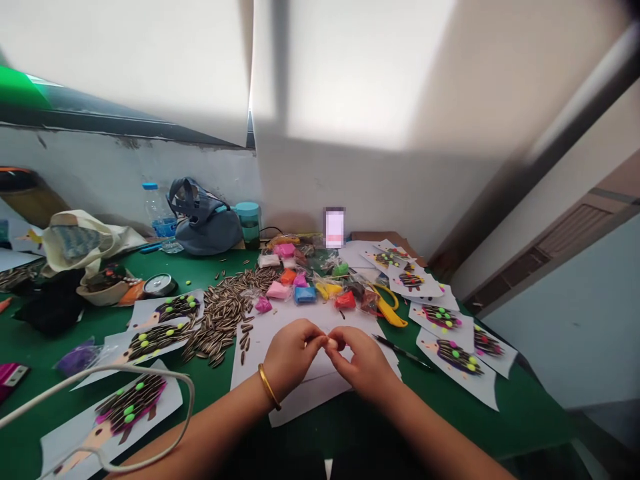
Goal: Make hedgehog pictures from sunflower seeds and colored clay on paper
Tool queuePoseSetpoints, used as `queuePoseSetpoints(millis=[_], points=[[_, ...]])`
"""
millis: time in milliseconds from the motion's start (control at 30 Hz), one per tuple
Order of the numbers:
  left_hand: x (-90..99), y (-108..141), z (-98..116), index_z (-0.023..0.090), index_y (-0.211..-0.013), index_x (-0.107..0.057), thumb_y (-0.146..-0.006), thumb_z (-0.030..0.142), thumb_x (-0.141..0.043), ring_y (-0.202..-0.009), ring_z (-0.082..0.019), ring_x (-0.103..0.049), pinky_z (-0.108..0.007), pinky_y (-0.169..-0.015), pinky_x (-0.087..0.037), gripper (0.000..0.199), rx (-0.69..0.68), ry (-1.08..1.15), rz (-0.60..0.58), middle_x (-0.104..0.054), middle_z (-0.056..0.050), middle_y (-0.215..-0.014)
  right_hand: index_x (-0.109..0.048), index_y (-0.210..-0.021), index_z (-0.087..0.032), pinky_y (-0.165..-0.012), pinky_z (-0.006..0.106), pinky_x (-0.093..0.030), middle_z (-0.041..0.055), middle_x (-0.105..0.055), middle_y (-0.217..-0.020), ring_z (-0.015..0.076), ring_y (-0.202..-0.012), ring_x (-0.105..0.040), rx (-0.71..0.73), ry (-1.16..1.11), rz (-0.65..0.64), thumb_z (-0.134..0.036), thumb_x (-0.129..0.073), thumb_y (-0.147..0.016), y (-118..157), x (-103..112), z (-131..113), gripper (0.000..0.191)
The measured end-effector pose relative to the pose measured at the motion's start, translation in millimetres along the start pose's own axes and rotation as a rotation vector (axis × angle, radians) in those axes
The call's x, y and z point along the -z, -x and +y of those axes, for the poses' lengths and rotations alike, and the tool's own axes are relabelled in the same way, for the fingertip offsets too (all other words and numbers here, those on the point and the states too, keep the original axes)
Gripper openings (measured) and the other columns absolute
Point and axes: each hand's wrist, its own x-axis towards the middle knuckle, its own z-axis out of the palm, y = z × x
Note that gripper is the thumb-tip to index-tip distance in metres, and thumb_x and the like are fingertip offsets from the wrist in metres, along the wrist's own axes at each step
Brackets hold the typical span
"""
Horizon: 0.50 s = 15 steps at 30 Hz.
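My left hand [296, 353], with a gold bangle [269, 387] at its wrist, meets my right hand [361, 361] fingertip to fingertip over the white paper [313, 390]. Thumbs and forefingers of both hands are closed in a pinch on a small pale lump of modelling clay [332, 343], mostly covered by the fingers. Just beyond the hands lie bagged pieces of coloured clay: a blue one [305, 295], a red one [345, 301] and a pale pink one [278, 290]. A black pen [404, 352] rests to the right of my right hand.
Striped sunflower seeds [225, 310] are heaped to the left. Hedgehog pictures of seeds and clay lie at left [127, 413] and right [457, 360]. Yellow-handled scissors [391, 310] lie behind the pen. A white cable [187, 393] loops across the left front. A grey-blue bag [207, 227] stands by the wall.
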Motion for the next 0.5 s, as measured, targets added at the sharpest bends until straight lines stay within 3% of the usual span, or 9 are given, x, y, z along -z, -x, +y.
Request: queuePoseSetpoints(millis=[100,167,333,500], points=[[5.1,3,2,0.018,-0.079,-0.065,-0.092,0.023,-0.056,-0.079,-0.02,-0.06,-0.032,-0.072,-0.043,0.017,-0.162,-0.287,0.029,-0.066,-0.004,-0.082,-0.059,-0.086,-0.022,-0.069,0.027,-0.042,0.0006,-0.064,-0.081,0.0169,-0.077,-0.057,-0.033,-0.03,-0.013,-0.029,-0.054,-0.093,-3,-2,-3,0.012],[9.9,2,1,0.018,-0.082,-0.062,-0.095,0.021,-0.049,-0.077,-0.021,-0.058,-0.033,-0.071,-0.042,0.019,-0.198,-0.414,0.052,-0.065,-0.005,-0.082,-0.059,-0.085,-0.022,-0.069,0.027,-0.042,-0.0001,-0.064,-0.08,0.0163,-0.076,-0.057,-0.049,-0.046,-0.023,-0.032,-0.053,-0.094,-6,-2,-2,0.015],[34.3,-12,-18,0.018,-0.081,-0.058,-0.101,0.027,-0.036,-0.073,-0.021,-0.056,-0.033,-0.068,-0.04,0.031,-0.078,-0.584,0.164,-0.061,-0.006,-0.078,-0.061,-0.09,-0.023,-0.07,0.027,-0.043,0.0003,-0.066,-0.085,0.0169,-0.08,-0.059,-0.087,-0.021,-0.006,-0.033,-0.055,-0.093,-15,6,8,0.013],[52.4,-16,-43,0.019,-0.07,-0.062,-0.095,0.035,-0.051,-0.082,-0.025,-0.06,-0.037,-0.072,-0.04,0.032,-0.019,-0.725,0.119,-0.064,-0.008,-0.083,-0.062,-0.095,-0.022,-0.072,0.029,-0.045,0.0022,-0.068,-0.091,0.0185,-0.083,-0.062,-0.074,0.058,0.008,-0.032,-0.055,-0.092,-27,12,22,0.012]])
